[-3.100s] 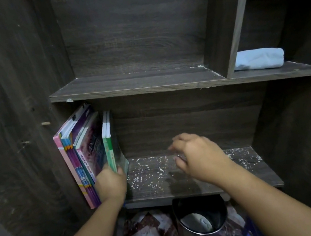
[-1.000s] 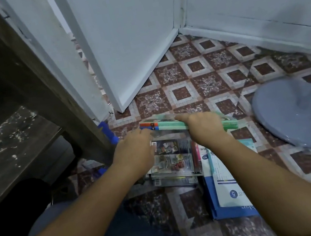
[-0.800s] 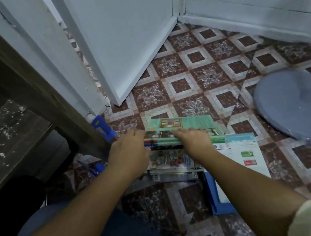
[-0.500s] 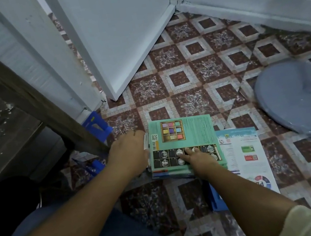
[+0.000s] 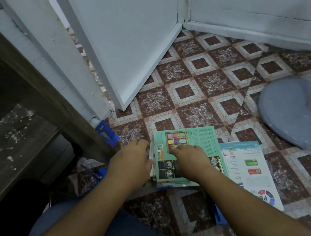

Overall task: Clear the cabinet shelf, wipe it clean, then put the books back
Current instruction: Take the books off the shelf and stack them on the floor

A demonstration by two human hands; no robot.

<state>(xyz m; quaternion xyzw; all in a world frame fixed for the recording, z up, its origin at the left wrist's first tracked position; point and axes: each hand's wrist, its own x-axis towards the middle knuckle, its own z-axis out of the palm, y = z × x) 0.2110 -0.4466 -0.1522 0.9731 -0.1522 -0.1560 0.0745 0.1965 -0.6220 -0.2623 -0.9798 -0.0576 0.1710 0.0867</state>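
Observation:
A green book (image 5: 201, 141) lies flat on top of a small stack of books on the tiled floor, to the right of the cabinet. My right hand (image 5: 190, 158) rests on its cover, fingertips pressing down. My left hand (image 5: 131, 161) touches the left edge of the stack. A white and blue book (image 5: 250, 176) lies flat just right of the stack, partly under it. The lower cabinet shelf (image 5: 11, 146) shows at the left, dark wood speckled with white dust, with no books on the part in view.
The cabinet's side panel (image 5: 42, 85) stands between shelf and floor. A white door (image 5: 133, 39) stands ajar behind the books. A round grey-blue base (image 5: 304, 113) sits on the floor at the right. A small blue object (image 5: 107, 134) lies by the cabinet's foot.
I turned from the shelf to the floor at the right. The green books came down flat onto the stack. My right hand now rests on the cover.

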